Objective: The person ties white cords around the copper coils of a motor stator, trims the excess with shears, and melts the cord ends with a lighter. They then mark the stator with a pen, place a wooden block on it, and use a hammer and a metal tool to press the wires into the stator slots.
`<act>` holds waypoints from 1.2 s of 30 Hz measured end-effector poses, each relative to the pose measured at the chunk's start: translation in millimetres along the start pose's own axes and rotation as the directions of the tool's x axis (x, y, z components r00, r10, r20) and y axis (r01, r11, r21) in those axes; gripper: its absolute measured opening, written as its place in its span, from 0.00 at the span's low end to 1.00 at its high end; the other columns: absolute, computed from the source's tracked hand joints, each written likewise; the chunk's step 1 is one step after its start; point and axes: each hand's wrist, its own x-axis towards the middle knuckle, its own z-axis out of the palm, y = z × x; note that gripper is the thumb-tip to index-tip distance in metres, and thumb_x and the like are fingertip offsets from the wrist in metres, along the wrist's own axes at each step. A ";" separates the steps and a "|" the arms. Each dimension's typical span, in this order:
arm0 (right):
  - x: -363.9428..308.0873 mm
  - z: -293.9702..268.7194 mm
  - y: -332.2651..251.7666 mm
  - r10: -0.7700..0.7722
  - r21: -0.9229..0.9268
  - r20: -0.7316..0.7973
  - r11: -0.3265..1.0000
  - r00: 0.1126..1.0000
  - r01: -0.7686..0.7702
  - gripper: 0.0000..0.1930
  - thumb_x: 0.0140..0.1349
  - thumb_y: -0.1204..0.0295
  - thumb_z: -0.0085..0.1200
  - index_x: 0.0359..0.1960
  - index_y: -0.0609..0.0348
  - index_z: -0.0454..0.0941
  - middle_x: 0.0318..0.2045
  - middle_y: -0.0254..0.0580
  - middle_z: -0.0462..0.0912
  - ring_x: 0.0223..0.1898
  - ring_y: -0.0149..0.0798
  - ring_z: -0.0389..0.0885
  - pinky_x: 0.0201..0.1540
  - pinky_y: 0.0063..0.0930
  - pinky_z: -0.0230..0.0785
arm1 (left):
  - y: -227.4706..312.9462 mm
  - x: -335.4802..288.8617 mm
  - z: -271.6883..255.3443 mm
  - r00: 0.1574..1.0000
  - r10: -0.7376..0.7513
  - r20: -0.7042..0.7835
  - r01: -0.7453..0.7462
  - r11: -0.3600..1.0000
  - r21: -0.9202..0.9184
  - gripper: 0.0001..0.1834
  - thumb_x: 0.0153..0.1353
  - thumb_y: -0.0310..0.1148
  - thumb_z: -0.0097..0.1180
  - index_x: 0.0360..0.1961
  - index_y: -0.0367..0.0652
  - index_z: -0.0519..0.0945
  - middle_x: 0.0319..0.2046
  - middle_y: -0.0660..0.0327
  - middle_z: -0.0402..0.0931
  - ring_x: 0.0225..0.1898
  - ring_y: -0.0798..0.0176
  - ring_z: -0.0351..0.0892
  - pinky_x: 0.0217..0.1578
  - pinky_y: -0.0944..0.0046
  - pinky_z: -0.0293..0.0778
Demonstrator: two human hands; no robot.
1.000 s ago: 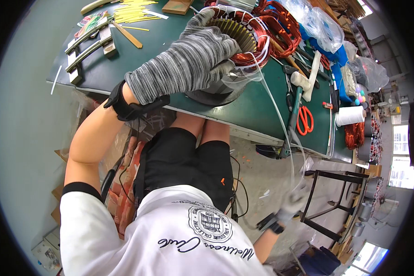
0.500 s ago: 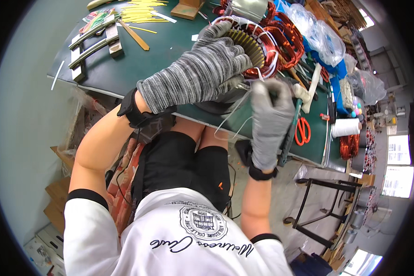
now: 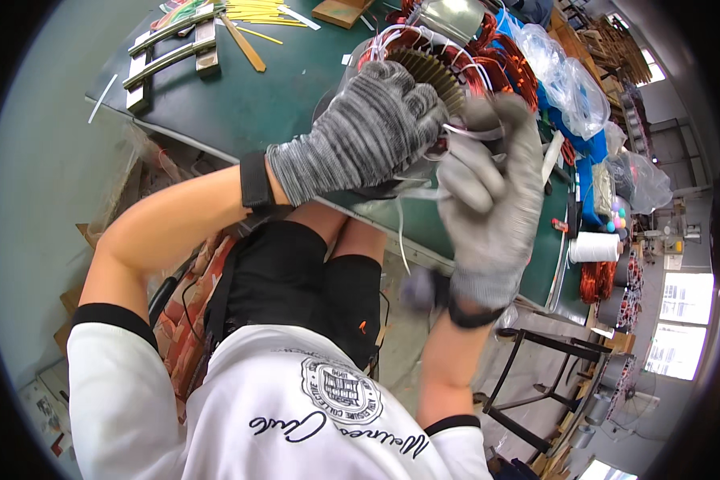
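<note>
A motor stator with a ridged metal core and red copper windings laced with white cord lies at the table's near side. My left hand, in a grey striped knit glove, grips its near rim with curled fingers. At the stator's right side is my right hand, in a grey coated glove and blurred by motion. Its fingers are bent around a white lacing cord, whose loose end hangs past the table edge. My hands cover the near part of the windings.
On the green table, two metal bars rest on wooden blocks at left, near a wooden stick and yellow strips. Clear plastic bags, a white thread spool and a copper coil lie right. A black metal frame stands below.
My right hand has moved up and closer to the stator, drawing the cord along. It now covers the orange-handled scissors. My left hand stays on the rim, its wrist turned slightly.
</note>
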 end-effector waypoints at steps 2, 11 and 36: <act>-16.2 -17.9 23.7 -0.062 0.262 -0.093 0.961 0.994 0.085 0.11 0.67 0.64 0.41 0.33 0.55 0.73 0.16 0.22 0.55 0.11 0.18 0.48 0.10 0.12 0.42 | -5.0 -2.6 2.3 0.992 0.053 -0.111 -0.059 0.996 -0.059 0.19 0.42 0.39 0.53 0.35 0.40 0.75 0.35 0.55 0.72 0.37 0.54 0.70 0.40 0.54 0.65; -12.1 -76.1 79.7 -0.636 -0.772 0.089 0.442 0.766 0.457 0.15 0.65 0.56 0.45 0.31 0.56 0.67 0.21 0.30 0.67 0.16 0.21 0.60 0.16 0.14 0.52 | -5.2 13.0 -23.7 0.996 0.036 0.080 -0.009 0.950 -0.313 0.14 0.49 0.37 0.57 0.34 0.40 0.78 0.38 0.55 0.74 0.39 0.52 0.73 0.42 0.52 0.66; -27.4 -65.4 46.3 -0.726 -0.929 0.316 -0.368 0.611 0.043 0.22 0.50 0.84 0.52 0.48 0.52 0.73 0.31 0.38 0.76 0.33 0.36 0.74 0.33 0.27 0.69 | -35.1 48.9 -52.5 0.887 0.224 0.404 -0.067 0.927 -0.368 0.18 0.55 0.38 0.56 0.43 0.39 0.75 0.37 0.51 0.75 0.40 0.47 0.73 0.45 0.54 0.69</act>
